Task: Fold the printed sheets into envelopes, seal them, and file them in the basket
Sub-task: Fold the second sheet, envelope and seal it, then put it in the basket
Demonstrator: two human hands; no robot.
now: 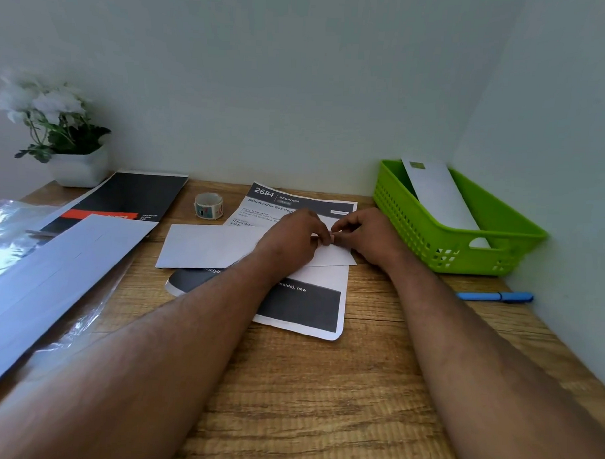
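A: Desk [323,384] is carrying everything. Green basket [431,230] is sitting far right against the wall, one sealed envelope [436,196] already leaning inside it. A printed sheet [291,304] is lying mid-desk, and a folded white envelope [208,246] is resting across it, right where the hands are working.

B: Risks?

A: The envelope is sitting on loose paper, so it's probably going to slide if the hands push sideways, and the fold or seal would be landing crooked. The tape roll [208,205] is parked behind the work, apart from it; a reach over there would be leaving the flap free to spring open. Blue pen [494,296] is lying near the right forearm, so an elbow sweep could be knocking it off.

B: Grip?

A: Left hand [290,239] and right hand [366,235] are meeting at the envelope's right end, fingers curled in, fingertips nearly touching. Both are pinching something small at that edge. Looks like the flap or a bit of tape, but it's too small to tell which.
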